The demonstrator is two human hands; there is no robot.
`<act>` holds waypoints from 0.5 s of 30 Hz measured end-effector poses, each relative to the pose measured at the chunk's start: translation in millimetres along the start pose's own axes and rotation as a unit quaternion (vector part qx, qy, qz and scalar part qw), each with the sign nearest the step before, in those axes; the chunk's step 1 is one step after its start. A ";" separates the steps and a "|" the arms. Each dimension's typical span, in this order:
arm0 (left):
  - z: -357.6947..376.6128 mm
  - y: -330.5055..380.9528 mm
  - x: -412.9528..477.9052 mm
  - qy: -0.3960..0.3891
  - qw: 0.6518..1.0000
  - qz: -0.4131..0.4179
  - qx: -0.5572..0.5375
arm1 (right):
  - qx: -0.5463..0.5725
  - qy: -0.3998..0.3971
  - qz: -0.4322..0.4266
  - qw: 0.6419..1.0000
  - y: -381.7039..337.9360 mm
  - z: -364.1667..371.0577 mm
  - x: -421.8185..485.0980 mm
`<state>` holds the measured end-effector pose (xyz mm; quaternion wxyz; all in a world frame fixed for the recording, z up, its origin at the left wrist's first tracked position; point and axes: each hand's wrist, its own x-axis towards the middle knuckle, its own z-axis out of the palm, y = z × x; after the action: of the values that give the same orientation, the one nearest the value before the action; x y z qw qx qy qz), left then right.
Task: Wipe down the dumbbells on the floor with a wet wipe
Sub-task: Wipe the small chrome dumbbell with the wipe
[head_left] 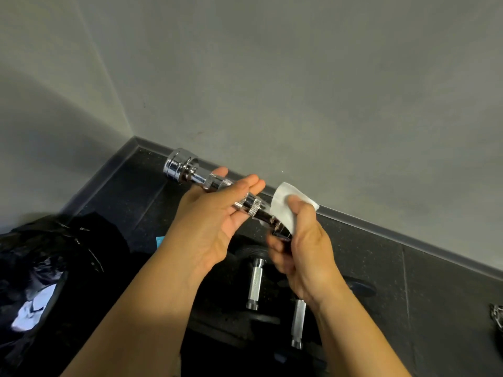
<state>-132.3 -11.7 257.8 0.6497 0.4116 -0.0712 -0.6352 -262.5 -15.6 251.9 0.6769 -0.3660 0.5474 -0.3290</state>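
Note:
A chrome dumbbell (187,170) is lifted off the floor, its far head near the wall's baseboard. My left hand (215,216) supports its knurled handle on a flat palm with straight fingers. My right hand (302,240) grips a white wet wipe (283,208) wrapped around the dumbbell's near end, which the wipe and fingers hide. Two black-plated dumbbells with silver handles, one (255,284) and another (298,325), lie on the dark floor below my hands.
A black plastic bag (54,268) with white crumpled material inside sits at the left. The grey wall and baseboard (381,227) run diagonally behind. A small metallic object (496,317) lies at the right edge. Dark floor tiles (435,308) extend to the right.

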 end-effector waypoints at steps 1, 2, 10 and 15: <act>1.7 -0.7 -1.0 -0.002 1.000 0.001 -0.013 | 0.005 -0.007 -0.004 1.000 -2.0 -0.8 -0.6; 3.3 -2.0 -1.8 0.004 1.000 -0.002 -0.022 | 0.012 -0.014 -0.020 1.000 -2.0 -1.5 -1.0; 4.0 -7.7 -3.2 0.036 0.990 -0.079 -0.112 | 0.171 -0.094 -0.120 0.973 2.5 7.7 -5.0; -1.1 -8.2 -0.7 0.016 0.992 -0.097 -0.081 | 0.183 -0.125 -0.162 0.962 14.8 12.5 -13.7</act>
<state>-138.1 -9.4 252.3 0.6173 0.3732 0.0310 -0.6919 -252.1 5.3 247.8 0.7332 -0.3572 0.3224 -0.4805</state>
